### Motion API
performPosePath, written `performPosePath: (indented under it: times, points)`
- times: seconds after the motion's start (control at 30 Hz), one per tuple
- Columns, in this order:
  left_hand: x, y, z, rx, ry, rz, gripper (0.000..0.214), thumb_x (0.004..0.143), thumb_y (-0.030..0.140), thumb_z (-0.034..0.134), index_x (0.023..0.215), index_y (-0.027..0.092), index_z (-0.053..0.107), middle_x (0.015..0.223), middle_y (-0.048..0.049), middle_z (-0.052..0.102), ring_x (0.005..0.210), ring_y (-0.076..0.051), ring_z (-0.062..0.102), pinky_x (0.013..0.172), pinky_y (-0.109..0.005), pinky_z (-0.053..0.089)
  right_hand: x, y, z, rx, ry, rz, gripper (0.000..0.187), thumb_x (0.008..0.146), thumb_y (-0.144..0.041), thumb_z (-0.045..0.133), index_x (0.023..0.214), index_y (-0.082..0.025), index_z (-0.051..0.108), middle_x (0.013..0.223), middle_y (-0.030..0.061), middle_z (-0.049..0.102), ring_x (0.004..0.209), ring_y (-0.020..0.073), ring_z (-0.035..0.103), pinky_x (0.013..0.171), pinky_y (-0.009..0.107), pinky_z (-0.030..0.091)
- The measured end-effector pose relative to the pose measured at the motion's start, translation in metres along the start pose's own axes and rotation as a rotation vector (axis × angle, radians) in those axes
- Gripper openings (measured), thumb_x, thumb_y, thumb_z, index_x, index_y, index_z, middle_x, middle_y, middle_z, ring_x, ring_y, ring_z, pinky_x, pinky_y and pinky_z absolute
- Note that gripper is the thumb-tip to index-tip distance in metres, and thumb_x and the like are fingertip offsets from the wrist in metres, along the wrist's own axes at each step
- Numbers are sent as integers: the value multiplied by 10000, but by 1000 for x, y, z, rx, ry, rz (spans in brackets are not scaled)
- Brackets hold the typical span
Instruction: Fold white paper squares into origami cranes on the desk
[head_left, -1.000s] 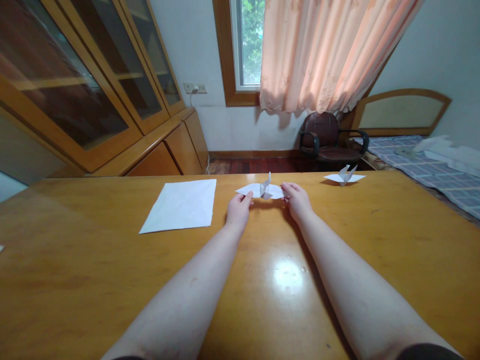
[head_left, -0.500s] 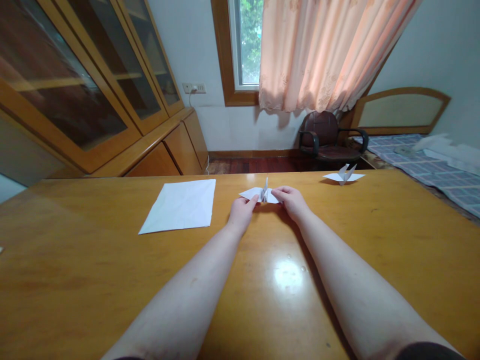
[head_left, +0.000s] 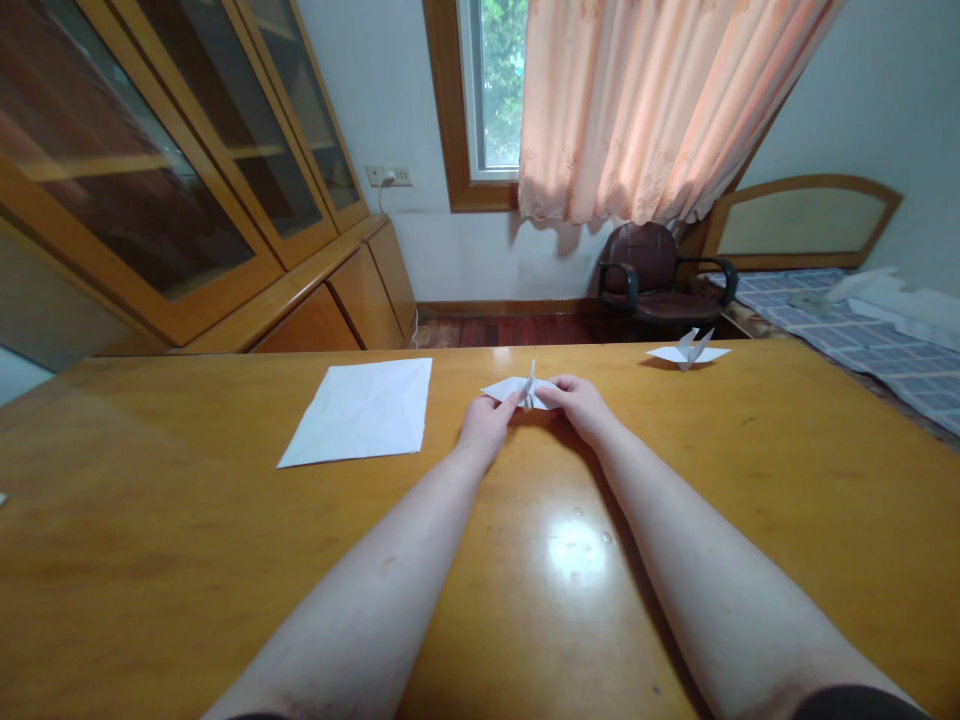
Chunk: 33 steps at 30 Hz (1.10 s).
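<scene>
A white folded paper crane [head_left: 504,389] is held between my two hands near the table's far edge, its wings spread to both sides and a narrow point standing up in the middle. My left hand [head_left: 486,424] pinches it at the left of its body, thumb on top. From the other side my right hand [head_left: 582,404] grips the right wing close to the body, covering part of that wing. Fingers under the paper are hidden. Off to the right, a second paper crane [head_left: 688,352] rests on the table with wings out.
White square paper [head_left: 364,412] lies on the wooden table [head_left: 187,560] left of my hands. Past the far edge are an armchair [head_left: 646,270], a bed with a checked cover [head_left: 817,310] and a pink curtain [head_left: 637,110]. A glass-doored cabinet [head_left: 225,270] is at the left.
Both hands have shifted slightly inward along the wings, toward the crane's body. The crane's upright point sits a little lower. The other crane and the paper have stayed put.
</scene>
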<state>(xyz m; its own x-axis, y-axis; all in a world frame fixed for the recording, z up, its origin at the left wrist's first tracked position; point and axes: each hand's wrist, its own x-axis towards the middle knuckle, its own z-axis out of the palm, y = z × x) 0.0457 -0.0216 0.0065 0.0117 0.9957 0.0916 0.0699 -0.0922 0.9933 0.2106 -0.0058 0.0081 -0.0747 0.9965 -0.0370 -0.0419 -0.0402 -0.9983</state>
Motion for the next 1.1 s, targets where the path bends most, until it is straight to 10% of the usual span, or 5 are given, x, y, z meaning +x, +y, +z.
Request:
performPosePath:
  times: [0.27, 0.4, 0.67, 1.1]
  points:
    - [8, -10, -3, -67, 210, -154, 284, 774, 397, 585, 773, 124, 663, 633, -48, 674, 470, -116, 545, 492, -232, 420, 7, 4, -8, -102, 416, -302, 309, 681, -458, 681, 831, -192, 630, 768, 32, 626, 672, 146, 530, 618, 272, 420]
    - [9, -9, 0, -195, 216, -169, 211, 759, 308, 610, 822, 108, 637, 649, -50, 676, 562, -131, 615, 560, -230, 478, -2, 1, -4, -279, 205, -347, 321, 722, -487, 633, 642, -178, 599, 587, 0, 550, 580, 131, 475, 564, 263, 375]
    - [1, -1, 4, -146, 4, -69, 431, 736, 212, 645, 1155, 132, 592, 893, -84, 702, 686, -151, 652, 615, -250, 522, -7, 3, 1, -309, -82, -345, 319, 688, -443, 684, 852, -176, 623, 756, 16, 628, 640, 143, 537, 589, 264, 416]
    - [-1, -8, 6, -75, -96, 10, 688, 716, 198, 690, 1334, 177, 390, 1074, -98, 611, 814, -133, 623, 667, -223, 479, -2, 9, 3, -202, 157, -258, 227, 703, -371, 667, 790, -162, 656, 689, 29, 659, 527, 130, 569, 545, 274, 471]
